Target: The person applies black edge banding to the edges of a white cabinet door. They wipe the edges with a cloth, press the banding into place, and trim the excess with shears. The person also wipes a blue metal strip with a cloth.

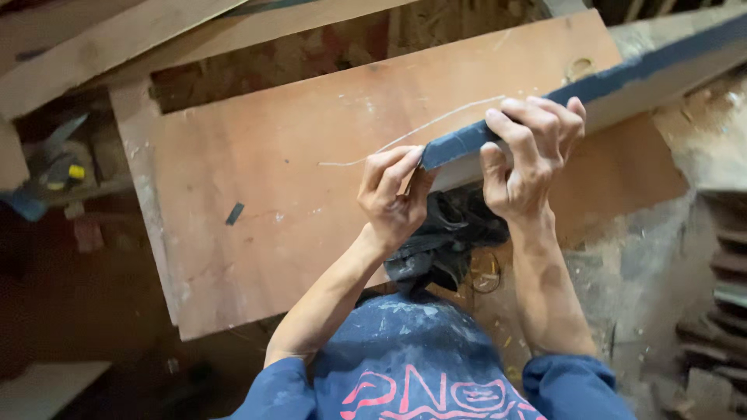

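A long board (622, 74) with a dark blue edge band runs from the upper right corner down to the middle of the view, its near end held up in front of the person. It lies slantwise above a large reddish plywood sheet (296, 179) that serves as the worktop.

The right hand (529, 159) is closed around the board just behind its end, fingers curled over the blue edge and thumb pressed against the pale face below. The left hand (393, 190) is pinched shut at the very tip of the board, its fingertips (401, 159) gripping a thin pale strip (420, 132) that peels away from the edge. The strip arcs to the left and upward, one end trailing over the plywood, the other running back along the blue band toward the right hand.

Below the hands a bundle of dark cloth (443, 245) sits at the edge of the plywood. A small dark chip (234, 213) lies on the sheet to the left. Lengths of bare timber (101, 47) lie across the top left. At the far left, in shadow, is a blue tool with a yellow part (54, 175). The person's blue sleeves (576, 385) and a printed blue garment fill the bottom edge.
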